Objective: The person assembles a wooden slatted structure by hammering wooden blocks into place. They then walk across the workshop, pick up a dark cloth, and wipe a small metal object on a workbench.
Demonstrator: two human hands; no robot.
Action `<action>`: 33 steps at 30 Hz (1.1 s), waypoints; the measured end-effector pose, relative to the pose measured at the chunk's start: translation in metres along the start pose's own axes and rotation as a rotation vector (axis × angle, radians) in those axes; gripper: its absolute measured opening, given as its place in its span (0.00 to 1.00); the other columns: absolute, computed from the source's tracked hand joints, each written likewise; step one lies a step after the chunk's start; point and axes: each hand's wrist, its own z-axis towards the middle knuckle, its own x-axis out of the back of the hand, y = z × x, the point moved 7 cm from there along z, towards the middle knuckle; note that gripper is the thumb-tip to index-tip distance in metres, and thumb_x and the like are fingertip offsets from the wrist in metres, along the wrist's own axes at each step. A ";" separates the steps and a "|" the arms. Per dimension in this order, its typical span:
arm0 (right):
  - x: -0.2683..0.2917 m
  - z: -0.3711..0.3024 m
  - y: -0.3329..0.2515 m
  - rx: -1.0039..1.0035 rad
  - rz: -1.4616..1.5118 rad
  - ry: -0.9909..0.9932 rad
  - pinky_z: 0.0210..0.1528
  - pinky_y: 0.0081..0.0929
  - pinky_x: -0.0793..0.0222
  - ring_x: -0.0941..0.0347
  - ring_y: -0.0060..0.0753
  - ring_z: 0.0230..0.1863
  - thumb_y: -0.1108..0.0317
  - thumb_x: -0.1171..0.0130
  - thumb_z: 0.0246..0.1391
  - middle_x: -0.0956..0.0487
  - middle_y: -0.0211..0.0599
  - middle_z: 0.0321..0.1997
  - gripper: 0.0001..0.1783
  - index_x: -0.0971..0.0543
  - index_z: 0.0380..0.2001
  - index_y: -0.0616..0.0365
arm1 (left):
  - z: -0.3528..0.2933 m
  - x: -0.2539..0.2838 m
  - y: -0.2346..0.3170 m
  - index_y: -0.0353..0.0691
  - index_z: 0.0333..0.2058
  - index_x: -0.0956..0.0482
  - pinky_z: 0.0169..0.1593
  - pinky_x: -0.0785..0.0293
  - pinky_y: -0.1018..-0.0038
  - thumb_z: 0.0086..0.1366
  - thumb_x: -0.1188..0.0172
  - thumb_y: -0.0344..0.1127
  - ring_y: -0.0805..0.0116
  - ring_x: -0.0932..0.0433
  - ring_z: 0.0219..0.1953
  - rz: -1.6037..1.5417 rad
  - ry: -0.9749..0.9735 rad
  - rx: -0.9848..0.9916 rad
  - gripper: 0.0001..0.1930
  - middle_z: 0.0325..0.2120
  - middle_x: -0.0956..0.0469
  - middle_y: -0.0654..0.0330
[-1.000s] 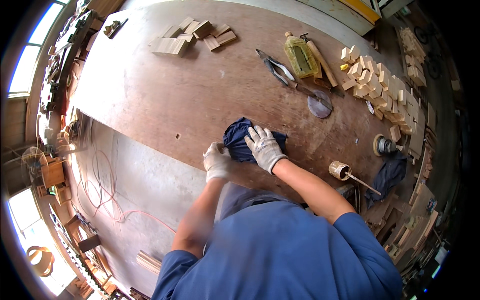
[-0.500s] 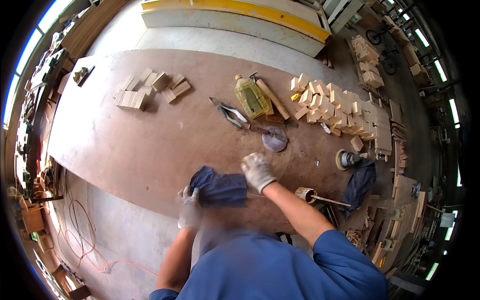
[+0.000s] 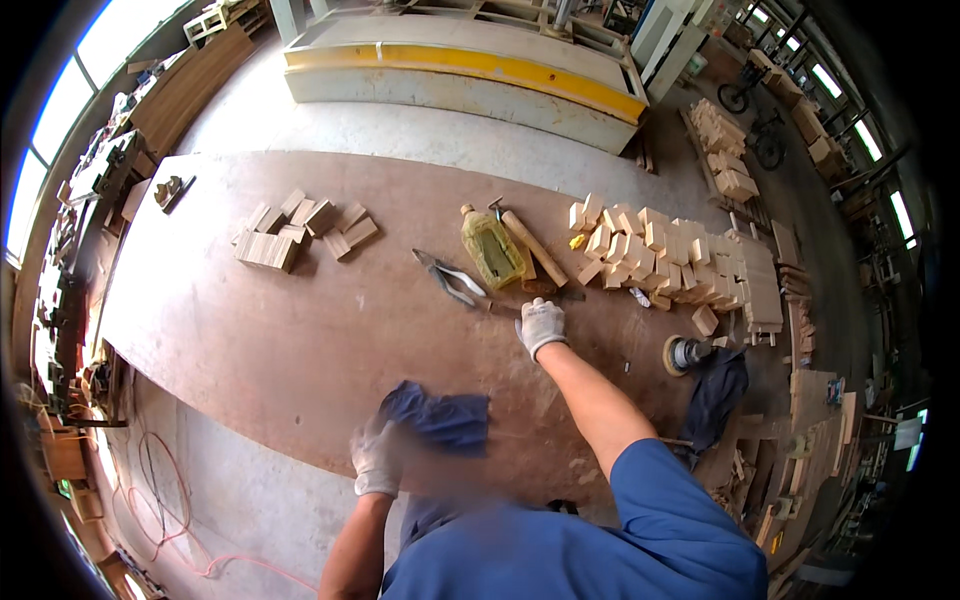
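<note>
My left hand (image 3: 376, 455), in a pale work glove, is at the left edge of a crumpled dark blue cloth (image 3: 445, 420) near the table's front edge; its fingers are smeared. My right hand (image 3: 543, 325), gloved too, reaches across the table with fingers curled in. It covers the spot where a round disc lay with a thin tool across it. What it grips, if anything, is hidden. Just beyond stand pliers with pale grips (image 3: 452, 278), a yellowish plastic jug (image 3: 492, 250) lying on its side, and a wooden-handled hammer (image 3: 533, 248).
Many small wooden blocks (image 3: 655, 250) are piled at the right of the brown table (image 3: 300, 350). A smaller group of blocks (image 3: 268, 250) sits at the left. A round sander (image 3: 685, 353) and dark cloth (image 3: 718, 395) lie at the right edge. Hoses (image 3: 185, 500) trail on the floor.
My right hand has moved forward from beside the cloth onto the disc, which it now covers. My left hand stays by the cloth. The view has tilted up.
</note>
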 end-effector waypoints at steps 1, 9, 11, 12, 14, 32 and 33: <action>-0.004 0.003 0.000 -0.002 -0.030 -0.035 0.47 0.47 0.22 0.19 0.45 0.48 0.48 0.33 0.56 0.18 0.40 0.47 0.19 0.17 0.41 0.49 | 0.000 -0.001 0.000 0.51 0.49 0.11 0.58 0.25 0.55 0.58 0.38 0.28 0.48 0.25 0.58 -0.031 -0.033 0.014 0.19 0.55 0.20 0.53; 0.047 -0.011 -0.004 0.050 0.073 -0.030 0.45 0.48 0.20 0.17 0.45 0.45 0.50 0.30 0.55 0.17 0.43 0.43 0.19 0.20 0.39 0.52 | 0.000 0.001 -0.001 0.50 0.49 0.12 0.59 0.26 0.53 0.59 0.39 0.28 0.46 0.24 0.57 -0.069 0.006 0.015 0.19 0.54 0.20 0.51; 0.078 -0.028 -0.019 0.184 0.201 0.043 0.43 0.46 0.20 0.17 0.44 0.41 0.57 0.30 0.54 0.18 0.44 0.39 0.15 0.21 0.37 0.53 | -0.003 -0.006 -0.009 0.49 0.49 0.12 0.60 0.27 0.52 0.61 0.40 0.28 0.44 0.24 0.56 -0.103 -0.017 0.049 0.18 0.54 0.20 0.49; 0.099 -0.043 -0.023 0.182 0.433 0.163 0.43 0.41 0.19 0.16 0.42 0.40 0.60 0.30 0.50 0.17 0.43 0.37 0.13 0.20 0.35 0.54 | -0.004 0.002 -0.007 0.48 0.50 0.14 0.61 0.28 0.51 0.62 0.42 0.28 0.42 0.24 0.55 -0.100 0.118 -0.054 0.18 0.54 0.20 0.47; 0.119 -0.066 -0.036 0.113 0.873 0.172 0.43 0.34 0.19 0.16 0.39 0.38 0.65 0.29 0.46 0.16 0.40 0.33 0.10 0.18 0.31 0.55 | -0.011 0.001 -0.014 0.47 0.50 0.14 0.60 0.27 0.51 0.62 0.42 0.28 0.43 0.23 0.55 -0.104 0.167 -0.034 0.18 0.55 0.20 0.48; 0.101 -0.148 -0.273 0.637 0.960 -0.105 0.45 0.41 0.20 0.15 0.47 0.40 0.64 0.31 0.55 0.13 0.38 0.39 0.07 0.15 0.37 0.50 | -0.023 0.000 -0.048 0.50 0.41 0.12 0.62 0.28 0.50 0.60 0.32 0.39 0.44 0.24 0.59 -0.182 0.329 0.067 0.10 0.49 0.17 0.57; 0.100 -0.147 -0.278 0.639 0.962 -0.117 0.45 0.42 0.20 0.15 0.48 0.40 0.64 0.31 0.55 0.13 0.39 0.38 0.07 0.16 0.37 0.50 | -0.021 -0.001 -0.051 0.51 0.41 0.12 0.62 0.28 0.50 0.60 0.32 0.40 0.44 0.24 0.59 -0.175 0.322 0.067 0.10 0.49 0.17 0.58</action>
